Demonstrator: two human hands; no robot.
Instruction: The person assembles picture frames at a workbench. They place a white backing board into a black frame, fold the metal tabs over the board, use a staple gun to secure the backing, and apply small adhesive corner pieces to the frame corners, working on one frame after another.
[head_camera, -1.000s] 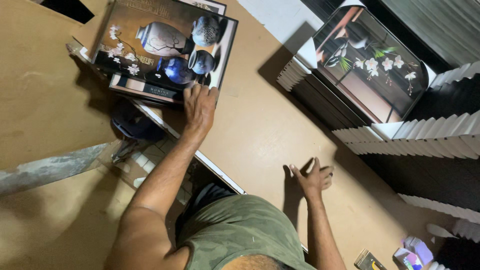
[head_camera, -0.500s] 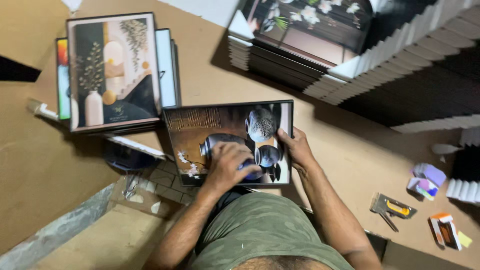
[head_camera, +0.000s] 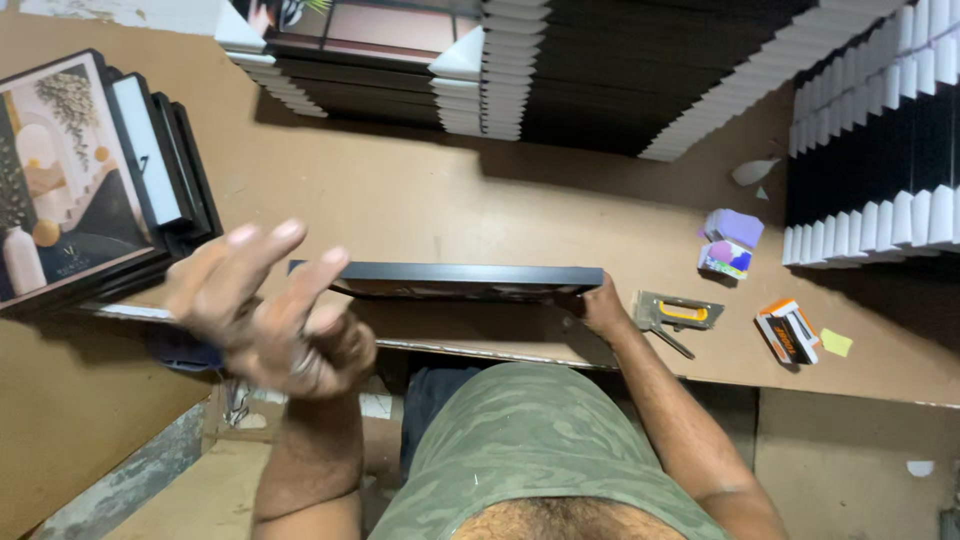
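A black picture frame (head_camera: 450, 280) is held on edge over the brown table (head_camera: 450, 200), so that only its dark upper side is seen, with a sliver of the picture below it. Its right end is gripped by the right hand (head_camera: 600, 310), the fingers closed around the corner. The left hand (head_camera: 265, 310) is raised in the air near the frame's left end, blurred, its fingers (head_camera: 250, 250) spread open and holding nothing — no contact with the frame can be made out. At the far left a stack of framed prints (head_camera: 90, 190) is laid flat. Just right of the gripping hand a staple gun (head_camera: 675, 315) is seen, and farther right an orange box (head_camera: 790, 332) and a small purple box (head_camera: 732, 243). Stacks of black-and-white frames (head_camera: 620, 70) are ranged along the back of the table.
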